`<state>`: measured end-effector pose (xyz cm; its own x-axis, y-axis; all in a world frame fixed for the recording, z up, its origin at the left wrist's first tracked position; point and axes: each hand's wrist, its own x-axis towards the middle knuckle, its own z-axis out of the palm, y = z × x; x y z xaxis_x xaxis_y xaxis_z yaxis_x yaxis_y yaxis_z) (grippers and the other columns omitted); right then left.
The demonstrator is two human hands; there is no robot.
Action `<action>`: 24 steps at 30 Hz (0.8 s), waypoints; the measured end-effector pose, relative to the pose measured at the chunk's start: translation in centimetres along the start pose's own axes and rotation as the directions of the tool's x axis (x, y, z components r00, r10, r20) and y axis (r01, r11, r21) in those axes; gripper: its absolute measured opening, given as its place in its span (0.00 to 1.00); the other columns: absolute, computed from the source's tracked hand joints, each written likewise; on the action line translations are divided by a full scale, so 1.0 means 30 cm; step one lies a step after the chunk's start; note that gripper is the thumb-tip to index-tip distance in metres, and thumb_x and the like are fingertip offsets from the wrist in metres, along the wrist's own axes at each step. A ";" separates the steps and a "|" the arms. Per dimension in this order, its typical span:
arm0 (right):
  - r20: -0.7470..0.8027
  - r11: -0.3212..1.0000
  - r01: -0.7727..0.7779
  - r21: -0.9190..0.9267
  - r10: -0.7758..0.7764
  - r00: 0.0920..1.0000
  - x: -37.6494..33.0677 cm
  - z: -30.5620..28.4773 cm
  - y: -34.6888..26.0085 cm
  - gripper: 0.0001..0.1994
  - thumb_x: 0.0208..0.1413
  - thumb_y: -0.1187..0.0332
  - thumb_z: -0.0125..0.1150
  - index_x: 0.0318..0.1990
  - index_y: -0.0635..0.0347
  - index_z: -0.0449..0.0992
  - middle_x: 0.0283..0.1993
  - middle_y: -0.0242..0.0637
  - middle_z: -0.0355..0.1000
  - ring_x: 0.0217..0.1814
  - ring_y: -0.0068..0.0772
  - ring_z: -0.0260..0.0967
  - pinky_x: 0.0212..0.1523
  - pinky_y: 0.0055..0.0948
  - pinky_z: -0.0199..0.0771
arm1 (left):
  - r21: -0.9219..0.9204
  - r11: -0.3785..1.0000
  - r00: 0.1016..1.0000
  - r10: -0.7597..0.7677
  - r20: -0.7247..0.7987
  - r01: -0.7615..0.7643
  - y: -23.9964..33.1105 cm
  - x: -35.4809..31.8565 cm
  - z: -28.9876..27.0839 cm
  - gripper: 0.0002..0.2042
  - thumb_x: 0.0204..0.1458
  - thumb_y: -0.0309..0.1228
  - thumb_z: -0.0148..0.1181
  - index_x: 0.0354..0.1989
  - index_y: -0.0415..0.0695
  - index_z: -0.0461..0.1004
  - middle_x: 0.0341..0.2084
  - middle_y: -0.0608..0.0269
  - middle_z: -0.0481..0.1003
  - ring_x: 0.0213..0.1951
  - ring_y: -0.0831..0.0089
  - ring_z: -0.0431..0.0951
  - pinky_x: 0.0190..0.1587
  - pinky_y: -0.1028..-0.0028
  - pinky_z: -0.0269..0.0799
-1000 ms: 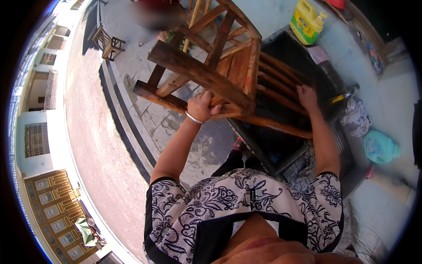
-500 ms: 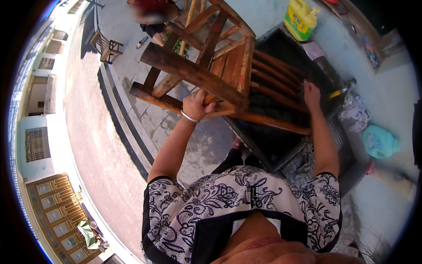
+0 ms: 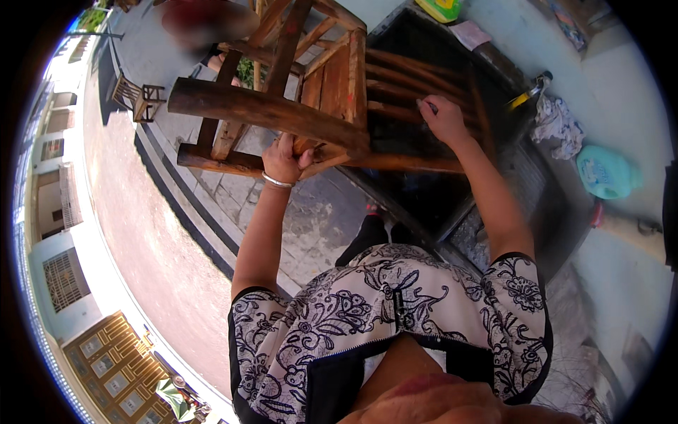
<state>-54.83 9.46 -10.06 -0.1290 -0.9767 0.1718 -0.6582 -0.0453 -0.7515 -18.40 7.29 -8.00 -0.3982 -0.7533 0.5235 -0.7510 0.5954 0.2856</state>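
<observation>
Slatted wooden chair (image 3: 335, 85): left fingers (image 3: 286, 145) grip its frame, right fingers (image 3: 428, 110) curl (grip unclear)

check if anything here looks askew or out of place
The brown wooden chair with a slatted back is tipped over, its back over the black rectangular basin, instead of standing upright. A crumpled white patterned cloth lies bunched beside the basin. No clear damage shows.
</observation>
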 end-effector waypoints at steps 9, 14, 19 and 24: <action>-0.078 0.944 -0.113 -0.310 0.094 0.993 -0.069 -0.079 0.245 0.13 0.55 0.59 0.57 0.31 0.60 0.76 0.31 0.46 0.73 0.35 0.51 0.72 0.35 0.42 0.71 | -0.014 0.999 0.997 0.044 -0.058 -0.045 -0.019 -0.001 0.024 0.27 0.48 0.55 0.56 0.44 0.42 0.72 0.26 0.54 0.75 0.26 0.55 0.77 0.26 0.62 0.73; -0.176 0.997 0.075 0.025 -0.069 0.982 0.009 0.112 -0.157 0.09 0.53 0.63 0.60 0.30 0.59 0.73 0.32 0.43 0.71 0.34 0.50 0.70 0.34 0.41 0.71 | 0.008 0.998 0.998 0.061 -0.029 -0.061 -0.050 -0.026 0.021 0.30 0.48 0.55 0.55 0.49 0.40 0.69 0.25 0.52 0.75 0.24 0.54 0.76 0.25 0.61 0.72; -0.246 0.995 0.064 -0.071 -0.080 0.966 -0.082 0.038 0.033 0.08 0.53 0.65 0.60 0.32 0.58 0.72 0.32 0.43 0.71 0.34 0.50 0.71 0.34 0.42 0.71 | 0.004 0.999 0.999 0.044 -0.030 -0.044 -0.065 -0.038 0.019 0.32 0.47 0.55 0.56 0.51 0.39 0.68 0.22 0.51 0.74 0.22 0.52 0.75 0.24 0.61 0.72; -0.222 0.976 -0.057 -0.208 0.010 0.975 -0.154 -0.132 0.325 0.08 0.53 0.64 0.59 0.31 0.60 0.72 0.31 0.45 0.71 0.35 0.51 0.71 0.34 0.43 0.71 | -0.013 0.999 0.999 0.039 -0.015 -0.040 -0.050 -0.019 0.017 0.31 0.48 0.55 0.56 0.51 0.40 0.69 0.22 0.52 0.74 0.22 0.51 0.75 0.24 0.61 0.72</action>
<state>-63.58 14.37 -15.67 -0.2969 -0.9060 0.3016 -0.7899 0.0555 -0.6108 -17.30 6.67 -9.13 -0.4197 -0.7250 0.5461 -0.7276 0.6284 0.2751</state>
